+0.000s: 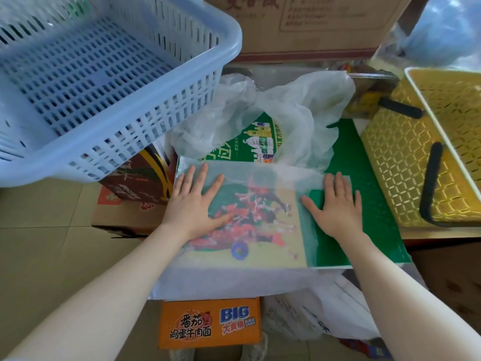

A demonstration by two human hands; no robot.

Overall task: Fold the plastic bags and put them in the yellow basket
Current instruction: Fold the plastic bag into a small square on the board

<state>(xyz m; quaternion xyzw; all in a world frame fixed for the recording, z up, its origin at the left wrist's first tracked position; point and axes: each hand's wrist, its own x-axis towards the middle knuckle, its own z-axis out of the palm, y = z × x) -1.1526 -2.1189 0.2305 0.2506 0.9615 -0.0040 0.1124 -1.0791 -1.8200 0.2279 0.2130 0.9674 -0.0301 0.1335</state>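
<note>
Hands lay flat on a translucent plastic bag (260, 178) spread over a green printed box top (364, 204). On the bag's left side the left hand (194, 204) pressed down with its fingers (200, 175) straight and spread, grasping nothing. On the bag's right edge the right hand (335, 207) pressed the same way, fingers (338, 183) extended and released, a ring on one of them. The bag's near part hung over the front of the box, and a colourful picture showed through the film.

Behind it, a second, crumpled plastic bag (286, 110) sat bunched on the same green surface. The yellow basket (406, 157), with black handles, stood just to the right of the box, its inside mostly out of frame. A blue basket (109, 82) stood tilted at upper left, resting on cardboard boxes (130, 204). An orange noodle carton (210, 324) sat below on the tiled floor (52, 243), beside more white bags (312, 321).
</note>
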